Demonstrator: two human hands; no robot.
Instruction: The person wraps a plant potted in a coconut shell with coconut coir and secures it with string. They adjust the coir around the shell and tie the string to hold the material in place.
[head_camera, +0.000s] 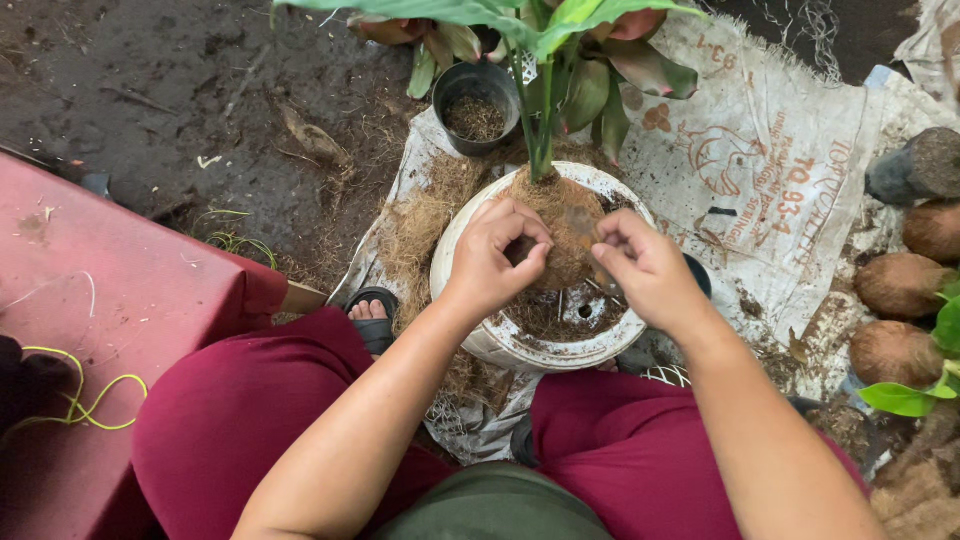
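My left hand (495, 255) has its grip closed in a pinch on the brown fibrous root ball (560, 225) of the green plant (545, 110), thumb and forefinger curled into the near side of the ball at about 9 o'clock. My right hand (645, 265) pinches the same ball from 3 o'clock, fingertips drawn together narrowly on the fibre, the wrist bent inward. Both forearms reach forward from my lap and meet over the white pot (480, 335), which sits between my knees on a printed white sack (780, 150). The root ball stands upright in the pot's far half, its stem rising toward 12 o'clock. Loose coconut fibre (415, 225) lies at the pot's 10 o'clock. A small black pot (478, 105) with soil stands just beyond, at 11 o'clock. Coconut husks (900, 285) lie well apart at 3 o'clock. A red surface (110, 300) is at 9 o'clock.
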